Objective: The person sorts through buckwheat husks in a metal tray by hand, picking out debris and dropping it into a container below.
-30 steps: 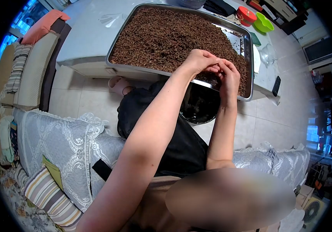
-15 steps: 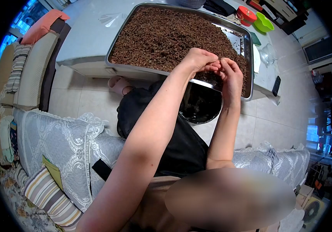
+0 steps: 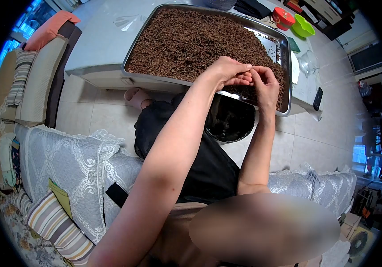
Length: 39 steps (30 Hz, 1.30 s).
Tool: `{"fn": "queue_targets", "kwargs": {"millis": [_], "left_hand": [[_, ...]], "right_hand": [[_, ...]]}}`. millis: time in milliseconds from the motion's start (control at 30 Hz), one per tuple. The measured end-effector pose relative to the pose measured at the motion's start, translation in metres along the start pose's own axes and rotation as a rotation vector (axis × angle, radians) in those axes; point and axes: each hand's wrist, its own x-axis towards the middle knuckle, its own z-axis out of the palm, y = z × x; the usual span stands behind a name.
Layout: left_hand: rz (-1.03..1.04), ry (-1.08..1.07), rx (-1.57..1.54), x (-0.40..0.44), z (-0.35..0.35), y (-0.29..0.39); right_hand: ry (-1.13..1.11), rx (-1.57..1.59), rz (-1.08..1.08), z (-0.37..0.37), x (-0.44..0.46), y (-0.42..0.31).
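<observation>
Over the near right part of a large metal tray (image 3: 131,50), my two hands meet at the fingertips. A deep layer of small brown dried pieces (image 3: 191,42) covers most of the tray; I cannot tell their kind. My left hand (image 3: 230,72) is closed in a pinch, thumb stretched toward the right hand. Facing it, my right hand (image 3: 266,84) also pinches with thumb and forefinger. Whatever lies between the fingertips is too small to make out. Below the tray's near edge stands a black bucket (image 3: 231,120) with a dark, shiny inside.
The tray rests on a white table (image 3: 97,44). A red round tin (image 3: 283,18), a green bowl (image 3: 303,26), a glass bowl (image 3: 309,62) and a black remote control (image 3: 318,99) are to the right. A lace-covered sofa (image 3: 75,164) is nearby.
Both hands stay over the same spot, with the fingertips shifting slightly. My right hand has tilted a little and moved marginally left. The tray and its contents look unchanged.
</observation>
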Motion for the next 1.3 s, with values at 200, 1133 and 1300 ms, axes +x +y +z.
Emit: {"fn": "queue_targets", "kwargs": {"millis": [200,1133,1300], "left_hand": [[0.014,-0.047,-0.017,-0.003,0.006,0.002],[0.227,0.348,0.081,0.009,-0.009,0.001],[0.263,0.410,0.220,0.010,-0.007,0.000]], "right_hand": [[-0.009,0.143,0.036,0.003,0.001,0.006],[-0.421,-0.068,0.216,-0.052,-0.016,-0.048],[-0.648,-0.417,0.331,-0.057,-0.033,-0.059]]}}
